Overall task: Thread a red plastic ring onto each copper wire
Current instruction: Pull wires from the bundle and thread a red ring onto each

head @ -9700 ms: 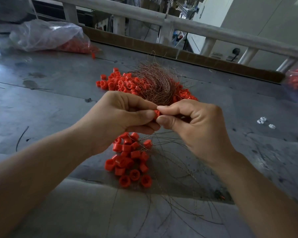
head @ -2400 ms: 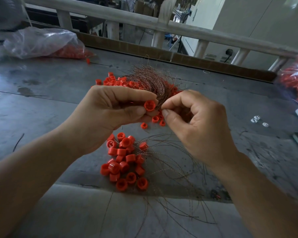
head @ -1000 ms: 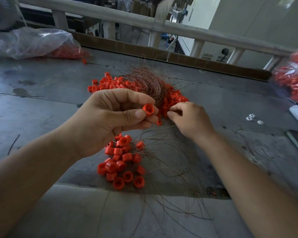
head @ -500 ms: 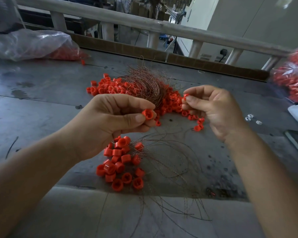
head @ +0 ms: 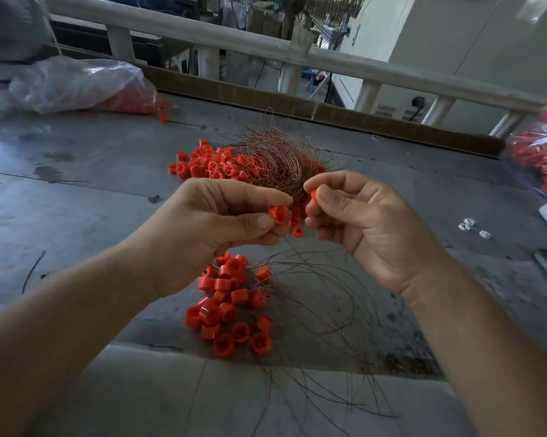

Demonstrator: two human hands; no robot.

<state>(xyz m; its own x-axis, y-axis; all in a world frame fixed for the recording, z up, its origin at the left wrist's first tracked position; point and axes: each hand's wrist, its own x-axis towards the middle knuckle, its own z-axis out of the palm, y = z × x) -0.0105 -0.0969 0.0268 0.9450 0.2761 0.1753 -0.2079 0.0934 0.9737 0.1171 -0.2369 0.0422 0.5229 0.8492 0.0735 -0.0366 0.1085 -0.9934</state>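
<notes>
My left hand pinches a red plastic ring between thumb and fingers, above the grey table. My right hand pinches a second red ring between thumb and forefinger, a little to the right of the first and apart from it. Behind both hands lies a tangled bundle of copper wire on a heap of loose red rings. Below the hands, a pile of rings on copper wires lies with the thin wires fanning toward me. Whether a wire passes through either held ring cannot be made out.
A clear plastic bag of red rings lies at the far left, another bag of rings at the right edge. Small white parts sit at the right. A white railing runs behind the grey table.
My right hand picked a red ring from the far heap and brought it in close to my left hand. My left hand has kept its pinch on its ring.
</notes>
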